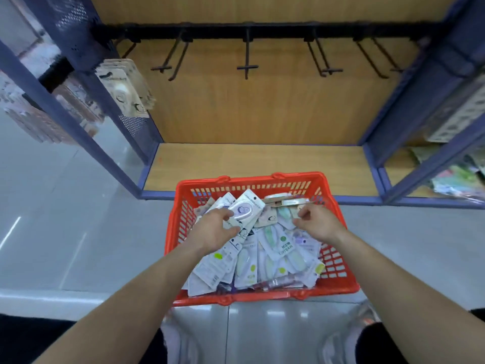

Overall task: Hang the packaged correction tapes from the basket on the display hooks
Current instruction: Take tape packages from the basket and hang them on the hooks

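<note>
Grips with left hand [215,231] a white, lilac-printed correction tape pack [246,210] over red slotted plastic basket [252,179]; pinches beige-carded pack [296,212] with right hand [319,224]. Lift singly, card top leading, then thread onto bare black metal display hooks [246,67].

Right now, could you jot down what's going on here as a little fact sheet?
Place: shop shelf with a wooden back panel
Container: red basket in front of the shelf, heaped with packaged correction tapes
Left hand: left hand grips a white package holding a lilac tape
Right hand: right hand pinches a beige card in the pile
Hooks: display hooks in the middle bay are bare
Hung stock: beige packages hang at far left
</note>
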`<action>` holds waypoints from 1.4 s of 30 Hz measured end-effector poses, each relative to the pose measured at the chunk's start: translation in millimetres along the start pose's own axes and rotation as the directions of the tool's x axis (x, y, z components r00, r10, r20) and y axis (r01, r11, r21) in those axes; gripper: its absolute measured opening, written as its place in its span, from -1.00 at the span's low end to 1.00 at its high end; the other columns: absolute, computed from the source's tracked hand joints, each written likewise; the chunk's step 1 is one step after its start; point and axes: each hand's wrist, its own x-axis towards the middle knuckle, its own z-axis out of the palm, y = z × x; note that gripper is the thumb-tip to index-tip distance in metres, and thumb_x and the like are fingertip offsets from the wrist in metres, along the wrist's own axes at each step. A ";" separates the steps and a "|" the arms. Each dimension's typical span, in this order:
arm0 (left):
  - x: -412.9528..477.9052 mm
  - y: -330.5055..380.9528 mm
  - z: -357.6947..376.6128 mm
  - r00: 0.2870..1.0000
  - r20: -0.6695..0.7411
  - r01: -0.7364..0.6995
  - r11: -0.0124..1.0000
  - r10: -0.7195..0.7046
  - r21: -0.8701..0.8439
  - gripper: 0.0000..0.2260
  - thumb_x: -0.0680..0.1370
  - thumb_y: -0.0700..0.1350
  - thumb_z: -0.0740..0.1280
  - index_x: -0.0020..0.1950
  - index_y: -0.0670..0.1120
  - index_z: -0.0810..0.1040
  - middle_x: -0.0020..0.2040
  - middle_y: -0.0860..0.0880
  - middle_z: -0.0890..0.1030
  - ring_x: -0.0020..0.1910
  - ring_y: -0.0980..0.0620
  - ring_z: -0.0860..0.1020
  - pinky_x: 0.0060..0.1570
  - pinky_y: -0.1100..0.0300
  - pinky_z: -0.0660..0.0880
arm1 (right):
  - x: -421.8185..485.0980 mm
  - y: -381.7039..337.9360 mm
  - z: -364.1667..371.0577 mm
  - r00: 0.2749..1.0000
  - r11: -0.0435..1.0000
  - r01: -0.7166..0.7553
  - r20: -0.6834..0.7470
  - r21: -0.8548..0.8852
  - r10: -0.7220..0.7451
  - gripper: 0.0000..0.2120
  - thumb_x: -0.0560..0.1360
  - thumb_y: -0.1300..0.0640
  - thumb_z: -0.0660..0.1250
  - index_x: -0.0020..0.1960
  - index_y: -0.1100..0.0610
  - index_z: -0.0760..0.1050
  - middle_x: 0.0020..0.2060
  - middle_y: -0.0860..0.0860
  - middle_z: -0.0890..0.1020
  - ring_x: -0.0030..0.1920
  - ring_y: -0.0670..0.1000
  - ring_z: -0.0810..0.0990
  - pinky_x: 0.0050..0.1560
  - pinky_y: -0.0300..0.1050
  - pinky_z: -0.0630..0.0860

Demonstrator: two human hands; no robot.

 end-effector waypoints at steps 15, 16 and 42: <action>26.4 1.4 111.1 0.996 0.090 0.003 0.997 0.005 -0.083 -0.55 0.52 0.23 0.43 0.35 0.08 0.59 0.24 0.11 0.44 0.24 0.00 0.47 0.28 0.07 0.43 | 11.8 44.1 85.0 0.995 0.998 -0.031 0.100 0.060 0.024 -0.53 0.54 -0.31 0.32 0.09 0.09 0.41 -0.12 -0.09 0.43 -0.11 0.01 0.44 -0.15 -0.04 0.32; 27.7 0.9 112.4 0.997 0.076 -0.006 0.993 0.015 -0.116 -0.65 0.53 0.20 0.44 0.26 0.09 0.64 0.18 0.15 0.43 0.18 0.07 0.48 0.24 0.13 0.42 | 12.7 46.1 85.1 0.994 0.994 -0.028 0.106 0.108 0.017 -0.53 0.54 -0.27 0.35 0.04 0.14 0.41 -0.17 -0.06 0.41 -0.17 0.02 0.41 -0.17 -0.04 0.29; 60.3 26.7 113.3 0.993 0.085 -0.076 0.997 0.077 -0.023 -0.30 0.61 0.22 0.26 0.67 0.04 0.08 0.55 0.07 0.21 0.52 -0.09 0.16 0.44 0.04 0.25 | 14.4 42.0 52.5 0.981 0.993 -0.117 -0.159 -0.016 0.113 -0.44 0.65 -0.09 0.20 0.59 0.08 0.24 0.53 0.09 0.31 0.39 0.16 0.48 0.21 0.08 0.48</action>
